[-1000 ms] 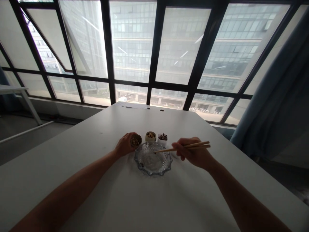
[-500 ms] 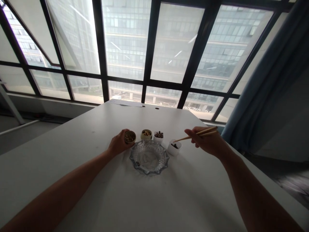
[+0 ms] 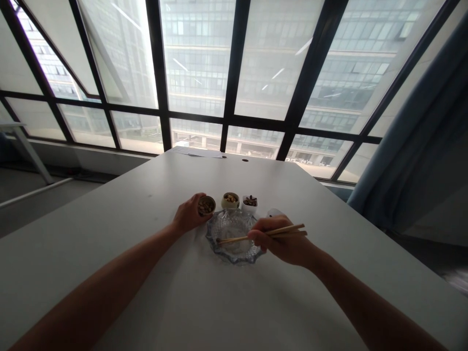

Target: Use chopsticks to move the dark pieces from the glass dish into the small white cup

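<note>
My left hand (image 3: 190, 214) is wrapped round a small round cup (image 3: 206, 206) with brownish pieces in it, tilted toward me. In my right hand (image 3: 278, 239) is a pair of chopsticks (image 3: 285, 230). Their tips reach over the left side of a scalloped clear glass bowl (image 3: 234, 257), at a small dark piece (image 3: 218, 241); I cannot tell whether they grip it. Behind the bowl stand a pale round cup (image 3: 230, 201) of light brown pieces and a white cup (image 3: 249, 204) of dark pieces. Another white cup (image 3: 275, 213) is mostly hidden behind my right hand.
Everything stands on a white table (image 3: 175, 292). Papers (image 3: 199, 152) lie at its far edge, close to a dark round hole (image 3: 245, 160). Large windows rise beyond it, and a blue curtain (image 3: 398, 146) hangs at the right.
My right hand with the chopsticks has moved left and toward me, from the right white cup to over the glass bowl. My left hand still holds its cup. The view has shifted slightly.
</note>
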A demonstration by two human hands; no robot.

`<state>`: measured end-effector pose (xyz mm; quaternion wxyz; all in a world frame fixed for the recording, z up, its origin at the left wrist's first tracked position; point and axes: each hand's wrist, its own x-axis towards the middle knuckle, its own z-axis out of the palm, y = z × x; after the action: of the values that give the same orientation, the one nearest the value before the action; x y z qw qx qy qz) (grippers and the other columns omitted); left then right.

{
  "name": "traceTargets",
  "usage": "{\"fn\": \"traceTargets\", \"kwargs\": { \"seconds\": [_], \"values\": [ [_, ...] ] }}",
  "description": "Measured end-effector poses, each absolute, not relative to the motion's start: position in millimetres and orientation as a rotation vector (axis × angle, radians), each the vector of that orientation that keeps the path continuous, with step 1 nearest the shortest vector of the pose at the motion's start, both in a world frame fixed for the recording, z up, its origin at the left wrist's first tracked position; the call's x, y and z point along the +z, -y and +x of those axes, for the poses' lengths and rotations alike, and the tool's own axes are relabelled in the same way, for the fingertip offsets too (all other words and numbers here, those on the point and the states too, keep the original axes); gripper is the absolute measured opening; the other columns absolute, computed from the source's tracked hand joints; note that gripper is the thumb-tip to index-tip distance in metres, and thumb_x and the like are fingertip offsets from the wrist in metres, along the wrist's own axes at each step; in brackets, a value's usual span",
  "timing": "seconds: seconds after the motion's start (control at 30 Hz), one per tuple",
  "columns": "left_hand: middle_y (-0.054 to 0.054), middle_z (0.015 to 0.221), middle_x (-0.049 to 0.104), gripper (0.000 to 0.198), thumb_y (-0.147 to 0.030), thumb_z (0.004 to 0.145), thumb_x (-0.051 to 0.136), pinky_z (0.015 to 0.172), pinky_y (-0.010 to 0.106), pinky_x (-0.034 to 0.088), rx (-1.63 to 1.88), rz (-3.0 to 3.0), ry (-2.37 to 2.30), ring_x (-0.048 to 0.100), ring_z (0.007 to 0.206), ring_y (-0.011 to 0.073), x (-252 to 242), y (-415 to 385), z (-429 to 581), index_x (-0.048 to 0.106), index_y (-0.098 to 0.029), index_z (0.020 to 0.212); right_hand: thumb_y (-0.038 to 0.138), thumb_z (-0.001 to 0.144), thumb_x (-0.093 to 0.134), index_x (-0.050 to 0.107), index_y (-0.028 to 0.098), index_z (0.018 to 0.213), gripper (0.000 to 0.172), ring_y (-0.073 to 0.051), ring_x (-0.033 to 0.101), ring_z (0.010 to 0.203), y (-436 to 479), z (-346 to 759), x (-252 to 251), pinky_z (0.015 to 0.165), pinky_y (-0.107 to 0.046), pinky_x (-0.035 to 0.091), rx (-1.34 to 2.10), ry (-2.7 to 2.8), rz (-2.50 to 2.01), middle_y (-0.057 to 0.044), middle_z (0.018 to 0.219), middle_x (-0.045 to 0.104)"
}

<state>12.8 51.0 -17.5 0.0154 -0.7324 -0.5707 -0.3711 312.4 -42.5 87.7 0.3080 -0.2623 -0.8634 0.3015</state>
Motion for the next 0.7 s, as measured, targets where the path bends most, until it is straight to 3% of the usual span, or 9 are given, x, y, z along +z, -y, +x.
{"fn": "traceTargets", "kwargs": {
  "seconds": [0.7],
  "values": [
    [0.009,0.131,0.071,0.065,-0.040,0.075,0.078,0.094,0.041,0.059,-1.061,-2.284,1.822,0.073,0.111,0.0327,-11.2,-45.0,14.4,0.053,-0.024,0.133,0.047,0.102,0.058,0.063,0.017,0.066,0.047,-0.013,0.062,0.041,37.7,310.3,77.2,0.041,-0.020,0.046,0.789,2.198,-0.746,-0.004,0.051,0.064]
  ]
}}
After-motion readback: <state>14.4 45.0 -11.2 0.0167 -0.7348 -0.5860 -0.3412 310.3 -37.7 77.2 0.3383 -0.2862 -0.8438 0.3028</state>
